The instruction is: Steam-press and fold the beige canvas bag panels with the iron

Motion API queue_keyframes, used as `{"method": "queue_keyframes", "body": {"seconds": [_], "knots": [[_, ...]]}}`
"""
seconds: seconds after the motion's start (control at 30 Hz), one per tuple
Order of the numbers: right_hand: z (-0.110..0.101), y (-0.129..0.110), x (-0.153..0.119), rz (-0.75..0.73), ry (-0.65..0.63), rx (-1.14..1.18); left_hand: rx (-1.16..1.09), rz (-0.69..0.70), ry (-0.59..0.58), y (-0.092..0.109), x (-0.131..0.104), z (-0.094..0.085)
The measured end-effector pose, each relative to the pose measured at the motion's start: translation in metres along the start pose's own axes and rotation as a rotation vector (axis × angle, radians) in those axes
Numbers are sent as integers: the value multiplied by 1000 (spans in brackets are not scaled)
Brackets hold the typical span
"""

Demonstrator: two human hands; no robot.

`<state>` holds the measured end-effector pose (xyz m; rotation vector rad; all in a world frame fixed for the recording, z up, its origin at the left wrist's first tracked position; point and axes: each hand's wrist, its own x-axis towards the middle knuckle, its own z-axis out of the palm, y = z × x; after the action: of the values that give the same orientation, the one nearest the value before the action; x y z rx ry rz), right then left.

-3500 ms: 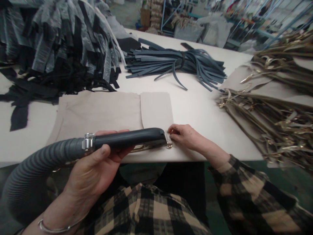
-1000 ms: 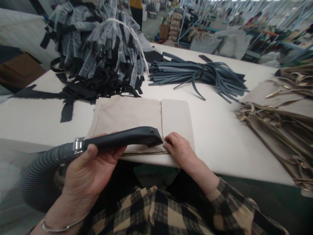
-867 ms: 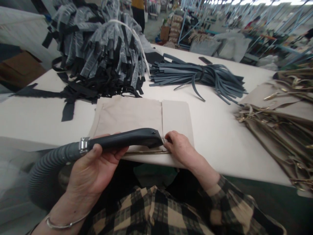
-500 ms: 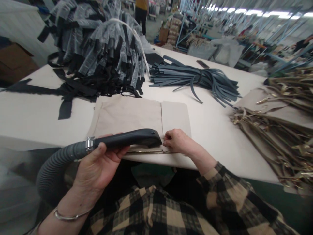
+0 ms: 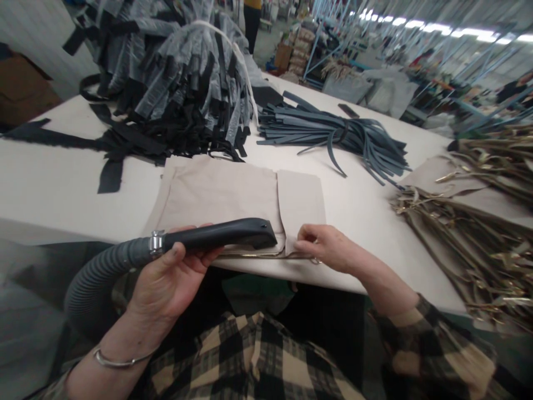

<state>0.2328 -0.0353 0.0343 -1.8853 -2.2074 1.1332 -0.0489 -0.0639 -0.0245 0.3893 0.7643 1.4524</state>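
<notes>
Your left hand (image 5: 166,280) wraps the tool handle (image 5: 216,237), its nose just left of your right fingers (image 5: 306,238), pinched on the zipper (image 5: 266,255) running crosswise.

A long white bench (image 5: 50,183) in a large factory hall under rows of ceiling lights.

The pale bench runs from lower left toward the upper right of the frame. Beyond its far end, blue metal racking (image 5: 320,33) and stacked brown cartons (image 5: 291,50) fill the upper centre, blurred. Strip lights (image 5: 433,26) glow at upper right. A grey floor aisle (image 5: 262,47) opens at top centre; a white wall (image 5: 29,39) stands at upper left.
</notes>
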Motion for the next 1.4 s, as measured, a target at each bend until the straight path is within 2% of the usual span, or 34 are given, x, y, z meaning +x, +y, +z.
{"method": "queue_keyframes", "body": {"seconds": [0.07, 0.1, 0.23, 0.37, 0.43, 0.57, 0.67, 0.83, 1.07, 1.17, 1.27, 1.33, 1.4], "knots": [[9, -3, 6, 45, 234, -77, 14, -4, 3, 0, -1, -1], [15, -5, 10, 56, 276, -130, 22, -6, 5, 2, -1, -1], [31, -6, 28, 120, 259, -283, 30, 36, 23, 12, -5, 3], [23, 3, 39, 126, 253, -271, 5, 67, 36, 23, -8, 11], [16, 8, 42, 141, 222, -154, 9, 60, 25, 23, -9, 15], [14, 18, 38, 261, 120, 375, 27, 5, -28, 10, -10, 18], [19, 24, 33, 274, 71, 693, 29, -48, -45, -3, -10, 21], [20, 30, 28, 235, 55, 935, -13, -82, 3, -19, -8, 33], [16, 42, 29, 197, 34, 1119, -114, -66, 18, -33, -3, 53], [18, 45, 27, 188, -11, 1089, -181, -86, 49, -36, 0, 55], [12, 44, 33, 232, -36, 890, -202, -115, 88, -35, 2, 50], [0, 38, 47, 247, 9, 690, -206, -128, 106, -35, 2, 46], [-17, 29, 70, 205, 121, 466, -198, -127, 102, -37, 2, 44]]}}
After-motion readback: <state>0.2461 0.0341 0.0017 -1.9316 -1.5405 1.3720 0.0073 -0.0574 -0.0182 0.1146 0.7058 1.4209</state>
